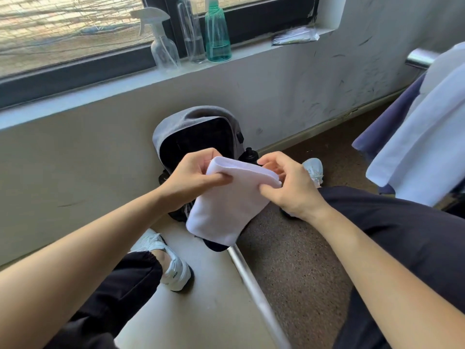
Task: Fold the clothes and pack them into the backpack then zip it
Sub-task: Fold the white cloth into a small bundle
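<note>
Folded white garment (230, 200): pinched by left hand (191, 181) and right hand (289, 187); backpack (198, 137) mouth directly beyond both, equally near.

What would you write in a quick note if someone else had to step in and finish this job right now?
Left hand: gripping the upper left edge of the folded white cloth.
Right hand: pinching the cloth's upper right edge.
Grey fabric backpack: open, upright against the wall beneath the window, just beyond the cloth.
White and purple garments: draped over a chair on the right.
Done: white cloth folded small.
Left: put it in the backpack, fold and pack the draped garments, zip up.
</note>
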`<action>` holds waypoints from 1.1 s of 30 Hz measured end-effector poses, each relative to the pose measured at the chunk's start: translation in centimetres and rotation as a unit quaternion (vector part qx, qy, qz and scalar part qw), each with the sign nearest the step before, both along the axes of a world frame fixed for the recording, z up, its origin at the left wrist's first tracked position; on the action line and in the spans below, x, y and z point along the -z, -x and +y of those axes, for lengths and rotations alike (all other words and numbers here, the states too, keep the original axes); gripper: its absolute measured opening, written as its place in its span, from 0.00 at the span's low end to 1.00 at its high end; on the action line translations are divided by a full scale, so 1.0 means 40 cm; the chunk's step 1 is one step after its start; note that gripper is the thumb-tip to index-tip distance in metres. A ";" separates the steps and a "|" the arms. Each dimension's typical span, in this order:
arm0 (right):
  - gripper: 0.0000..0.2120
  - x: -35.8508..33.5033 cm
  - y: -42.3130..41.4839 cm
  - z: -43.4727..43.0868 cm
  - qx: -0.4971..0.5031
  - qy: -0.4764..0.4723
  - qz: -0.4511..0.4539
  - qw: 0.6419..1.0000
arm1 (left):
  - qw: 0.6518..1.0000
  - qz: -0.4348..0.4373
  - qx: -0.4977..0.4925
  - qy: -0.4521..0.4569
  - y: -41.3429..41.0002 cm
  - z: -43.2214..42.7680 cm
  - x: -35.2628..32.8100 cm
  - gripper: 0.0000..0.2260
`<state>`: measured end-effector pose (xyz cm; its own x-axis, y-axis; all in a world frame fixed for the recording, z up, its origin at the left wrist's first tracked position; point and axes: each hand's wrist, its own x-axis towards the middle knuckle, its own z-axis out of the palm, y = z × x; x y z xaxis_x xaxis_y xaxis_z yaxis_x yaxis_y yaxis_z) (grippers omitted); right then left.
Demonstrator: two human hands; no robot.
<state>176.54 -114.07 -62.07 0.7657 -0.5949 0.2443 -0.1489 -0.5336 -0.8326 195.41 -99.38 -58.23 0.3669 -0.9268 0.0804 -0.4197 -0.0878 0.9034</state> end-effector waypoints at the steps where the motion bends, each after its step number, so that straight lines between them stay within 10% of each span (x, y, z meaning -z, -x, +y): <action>1: 0.22 -0.009 0.000 0.007 -0.005 0.060 0.026 0.998 | 1.000 -0.009 0.013 -0.001 0.013 -0.001 -0.004 0.09; 5: 0.16 -0.028 -0.023 0.045 -0.049 0.168 0.078 0.981 | 0.999 -0.025 0.033 0.001 0.044 -0.010 0.003 0.09; 18: 0.07 0.000 -0.009 -0.003 -0.110 -0.040 -0.015 0.993 | 0.989 0.108 0.018 -0.097 0.108 0.000 0.166 0.14; 33: 0.17 0.042 0.026 -0.123 0.237 -0.044 -0.110 0.964 | 0.973 0.113 0.006 -0.199 -0.064 0.045 0.201 0.12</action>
